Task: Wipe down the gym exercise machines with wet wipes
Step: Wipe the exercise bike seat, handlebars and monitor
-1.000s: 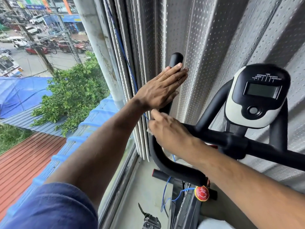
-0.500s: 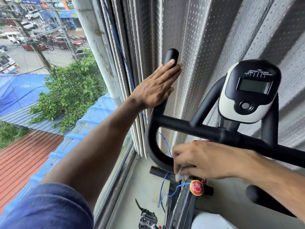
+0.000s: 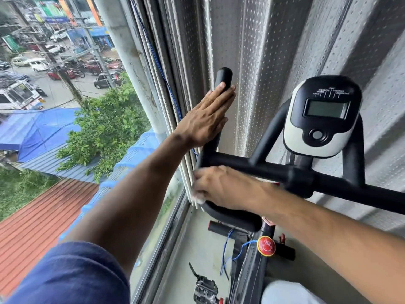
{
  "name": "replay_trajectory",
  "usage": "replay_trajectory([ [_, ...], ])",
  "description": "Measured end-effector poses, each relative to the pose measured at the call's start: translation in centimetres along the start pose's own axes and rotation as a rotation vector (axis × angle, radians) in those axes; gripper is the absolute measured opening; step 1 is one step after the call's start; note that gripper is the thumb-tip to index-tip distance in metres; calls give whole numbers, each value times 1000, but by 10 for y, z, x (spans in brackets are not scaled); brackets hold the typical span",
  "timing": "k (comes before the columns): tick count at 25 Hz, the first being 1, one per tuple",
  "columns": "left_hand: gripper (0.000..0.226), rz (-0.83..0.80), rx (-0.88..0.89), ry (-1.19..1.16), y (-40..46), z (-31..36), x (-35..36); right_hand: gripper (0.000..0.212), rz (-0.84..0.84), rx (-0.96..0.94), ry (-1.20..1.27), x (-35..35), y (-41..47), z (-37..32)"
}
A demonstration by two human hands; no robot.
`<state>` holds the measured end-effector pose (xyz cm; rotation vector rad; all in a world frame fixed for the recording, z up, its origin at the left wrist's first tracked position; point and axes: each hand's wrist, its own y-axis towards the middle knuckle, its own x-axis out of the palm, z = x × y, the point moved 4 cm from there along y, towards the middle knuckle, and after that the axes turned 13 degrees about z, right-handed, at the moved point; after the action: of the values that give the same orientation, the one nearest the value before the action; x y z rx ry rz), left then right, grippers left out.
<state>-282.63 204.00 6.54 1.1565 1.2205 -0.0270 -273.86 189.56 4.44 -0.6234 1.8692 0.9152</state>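
I am noting the right hand point(image 3: 221, 187) returning up the handlebar point(image 3: 230, 216) curve, clamping the wet wipe point(image 3: 198, 200) (half hidden); left hand point(image 3: 206, 119) flat, fingers straight, steadying the upright; wiping is progressing.

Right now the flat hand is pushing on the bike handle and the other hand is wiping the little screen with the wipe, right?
Not the screen. The head view shows the right hand wiping the handlebar's curved loop with the wipe. The flat left hand does press the upright handle.

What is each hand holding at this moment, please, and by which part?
The right hand grips a white wipe against the handlebar curve; only an edge of it shows. The left hand holds nothing, lying flat against the upright grip.
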Motion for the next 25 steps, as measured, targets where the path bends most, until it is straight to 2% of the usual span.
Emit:
replay_trajectory([
  [2, 61, -7, -22, -10, -4, 1, 3, 9, -238, -21, 96, -8, -31, -2],
  [4, 62, -15, -25, -19, -8, 1, 4, 8, -331, 78, 171, -24, -54, 15],
  [6, 63, -14, -33, -28, -9, 1, 4, 5, -180, 193, 220, -30, -55, 32],
  [9, 62, -14, -35, -31, -9, 2, 4, 7, 248, 267, -16, -5, -35, 32],
  [11, 61, -14, -31, -36, -10, 2, 3, 5, 366, 320, -73, 12, -21, 23],
  [13, 61, -19, -34, -30, -10, 3, 2, 4, 409, 362, 112, 15, -16, 28],
  [15, 60, -26, -42, -34, -10, 3, 1, 10, 316, 344, 298, 11, -20, 33],
  [21, 62, -18, -44, 12, -12, 4, 0, 15, -358, 319, 329, -34, -61, 39],
  [23, 64, -36, -49, 27, -15, 9, 0, 11, -445, 371, 296, -54, -78, 46],
  [25, 65, -46, -63, 30, -20, 11, 0, 9, -391, 456, 316, -59, -94, 45],
])
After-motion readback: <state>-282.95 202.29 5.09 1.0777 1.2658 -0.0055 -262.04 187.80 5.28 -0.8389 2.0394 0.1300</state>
